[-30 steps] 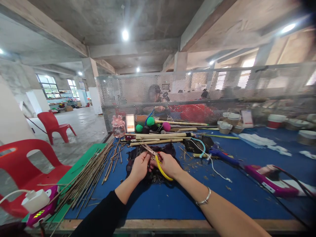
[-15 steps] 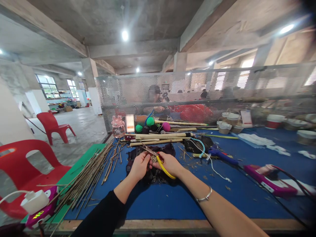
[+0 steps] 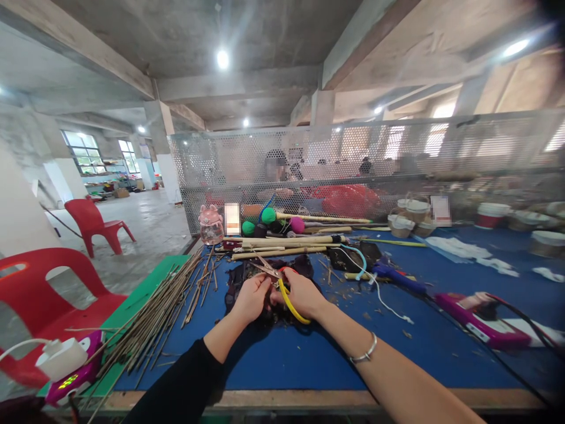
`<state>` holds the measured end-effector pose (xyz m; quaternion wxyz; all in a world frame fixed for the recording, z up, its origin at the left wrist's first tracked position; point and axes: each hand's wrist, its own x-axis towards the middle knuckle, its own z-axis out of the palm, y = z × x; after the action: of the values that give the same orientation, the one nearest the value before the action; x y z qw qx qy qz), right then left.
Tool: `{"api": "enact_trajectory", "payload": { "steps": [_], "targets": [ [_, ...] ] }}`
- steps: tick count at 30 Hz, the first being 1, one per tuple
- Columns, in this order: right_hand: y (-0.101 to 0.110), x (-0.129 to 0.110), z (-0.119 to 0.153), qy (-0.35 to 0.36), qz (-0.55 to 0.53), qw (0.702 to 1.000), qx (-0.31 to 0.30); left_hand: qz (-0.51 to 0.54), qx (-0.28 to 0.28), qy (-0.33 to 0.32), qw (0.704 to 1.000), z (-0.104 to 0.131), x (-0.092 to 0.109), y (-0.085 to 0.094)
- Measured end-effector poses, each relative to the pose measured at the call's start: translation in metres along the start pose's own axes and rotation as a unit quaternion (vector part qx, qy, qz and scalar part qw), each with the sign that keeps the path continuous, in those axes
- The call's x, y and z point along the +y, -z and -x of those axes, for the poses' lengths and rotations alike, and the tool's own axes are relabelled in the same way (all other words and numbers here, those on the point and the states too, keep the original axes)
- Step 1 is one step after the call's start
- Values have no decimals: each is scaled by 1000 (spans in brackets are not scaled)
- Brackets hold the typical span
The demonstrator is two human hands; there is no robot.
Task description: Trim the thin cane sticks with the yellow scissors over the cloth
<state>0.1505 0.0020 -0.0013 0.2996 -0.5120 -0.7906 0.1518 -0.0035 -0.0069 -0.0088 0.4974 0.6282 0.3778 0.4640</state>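
My two hands sit close together over the dark cloth [image 3: 233, 292], midway along the tabletop [image 3: 260, 368], set back from its near edge. Right hand [image 3: 304, 294]: wrapped on the scissors [image 3: 283, 291], yellow handle under the palm, blades parted, tips toward the far left corner. Left hand [image 3: 250, 299]: fingers bunched right beside the blades; I can't tell whether they grip anything, since they hide it.

Main risk as I judge it: a nicked left finger, if I squeeze the handle while the fingertips stay this near the blade line. Second: a blade could catch the loose cloth if I dip the tips. Scraps also look likely to scatter if the cloth gets tugged.

Clutter matters too. Thin sticks [image 3: 154, 318] lie loose along the left edge, partly across the green mat [image 3: 170, 272]; my left sleeve [image 3: 183, 377] could sweep them if the elbow swings out. Pale rods [image 3: 285, 254] lie beyond the cloth toward the far edge, and I could knock them by pushing the open tips forward.
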Motion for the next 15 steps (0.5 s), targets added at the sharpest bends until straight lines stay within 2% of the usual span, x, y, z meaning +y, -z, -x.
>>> {"api": "enact_trajectory", "payload": {
  "steps": [4, 9, 15],
  "targets": [
    [-2, 3, -1, -14, 29, 999, 0, -16, 24, -3, 1000, 0, -2, 1],
    [-1, 5, -3, -31, -12, 999, -13, -28, 36, -5, 999, 0, -4, 1],
    [5, 7, -5, 1, -39, 999, -38, -16, 35, -3, 999, 0, 3, 1]
  ]
}}
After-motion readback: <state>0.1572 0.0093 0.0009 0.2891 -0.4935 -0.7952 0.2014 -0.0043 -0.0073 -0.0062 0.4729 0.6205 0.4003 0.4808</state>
